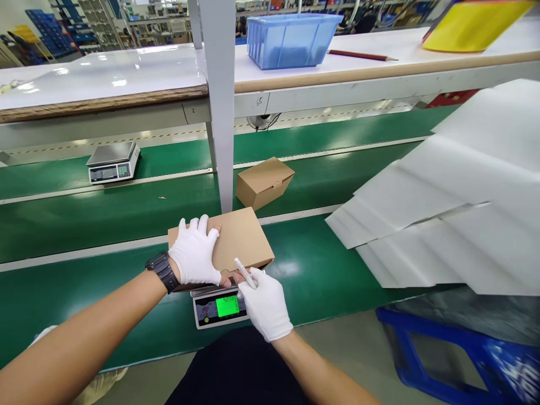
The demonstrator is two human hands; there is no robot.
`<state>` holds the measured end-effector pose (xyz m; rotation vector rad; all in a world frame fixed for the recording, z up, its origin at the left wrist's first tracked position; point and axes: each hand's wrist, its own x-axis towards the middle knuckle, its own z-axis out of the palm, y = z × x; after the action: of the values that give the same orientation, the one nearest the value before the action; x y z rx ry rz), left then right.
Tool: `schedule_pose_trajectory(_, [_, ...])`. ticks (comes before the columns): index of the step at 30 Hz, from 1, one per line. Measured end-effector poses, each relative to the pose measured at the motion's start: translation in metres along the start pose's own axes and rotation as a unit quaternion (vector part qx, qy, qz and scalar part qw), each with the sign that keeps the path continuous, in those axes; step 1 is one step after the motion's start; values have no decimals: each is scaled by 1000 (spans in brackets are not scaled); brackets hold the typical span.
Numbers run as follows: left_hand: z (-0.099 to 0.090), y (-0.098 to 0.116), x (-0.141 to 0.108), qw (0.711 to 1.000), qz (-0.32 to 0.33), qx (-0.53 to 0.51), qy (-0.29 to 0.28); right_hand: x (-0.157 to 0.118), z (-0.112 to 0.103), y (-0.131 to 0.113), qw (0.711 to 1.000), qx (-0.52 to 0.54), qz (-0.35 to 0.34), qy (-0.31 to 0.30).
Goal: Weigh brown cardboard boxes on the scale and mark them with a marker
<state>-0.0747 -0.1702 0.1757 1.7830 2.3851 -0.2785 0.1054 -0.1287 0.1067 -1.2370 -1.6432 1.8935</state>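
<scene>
A brown cardboard box (236, 239) rests on a digital scale (202, 318) whose display glows green. My left hand (196, 250), in a white glove with bare thumb and index tips, lies spread over the box's top left, its thumb at the front edge. My right hand (268, 304), gloved too, is closed around a slim white pen (244, 272) that points up and left. The right fingertips touch the box's front edge near my left thumb. The box covers most of the scale's pan.
A second cardboard box (265, 181) sits on the green conveyor (295, 292) behind the post (219, 101). Another scale (113, 163) is at left. White foam sheets (447, 214) lie at right, above a blue stool (434, 360). The shelf holds a blue bin (291, 42) and a pencil (363, 55).
</scene>
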Motion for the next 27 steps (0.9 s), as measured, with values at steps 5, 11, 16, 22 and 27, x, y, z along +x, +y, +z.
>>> schedule_pose_trajectory(5, [5, -5, -2, 1000, 3, -12, 15, 3, 5, -8, 999, 12, 17, 33])
schedule_pose_trajectory(11, [7, -7, -3, 999, 18, -12, 34, 1, 15, -2, 997, 34, -43, 60])
schedule_pose_trajectory(16, [8, -6, -4, 999, 15, -11, 31, -3, 15, 1, 995, 22, -68, 69])
schedule_pose_trajectory(22, [12, -8, -4, 998, 25, -20, 61, -2, 21, 4, 993, 17, -69, 97])
schedule_pose_trajectory(27, [12, -8, -4, 998, 19, -8, 63, 1, 23, 2, 993, -20, -40, 108])
